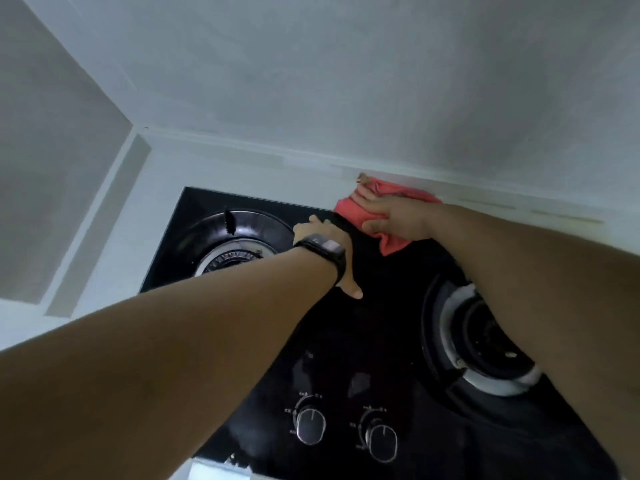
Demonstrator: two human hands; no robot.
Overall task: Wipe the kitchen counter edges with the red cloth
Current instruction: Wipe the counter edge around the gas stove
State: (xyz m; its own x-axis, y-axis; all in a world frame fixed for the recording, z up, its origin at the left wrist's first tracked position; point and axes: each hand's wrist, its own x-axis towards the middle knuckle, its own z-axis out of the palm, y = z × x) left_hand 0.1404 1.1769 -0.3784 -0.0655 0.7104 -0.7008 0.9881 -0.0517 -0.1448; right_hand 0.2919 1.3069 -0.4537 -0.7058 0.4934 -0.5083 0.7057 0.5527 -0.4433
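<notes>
step: I wipe the back edge | cloth (388, 216): behind the stove (346, 341), by the wall (346, 81) | right hand (398, 216): pressing the cloth, fingers bent around it | left hand (329, 251): flat on the stove, holds nothing | tip: I push firmly, slide along the edge, stay off the knobs (311, 426)

The left hand's fingers (313, 221) are hidden; the right burner (485, 344) is partly arm-covered.
</notes>
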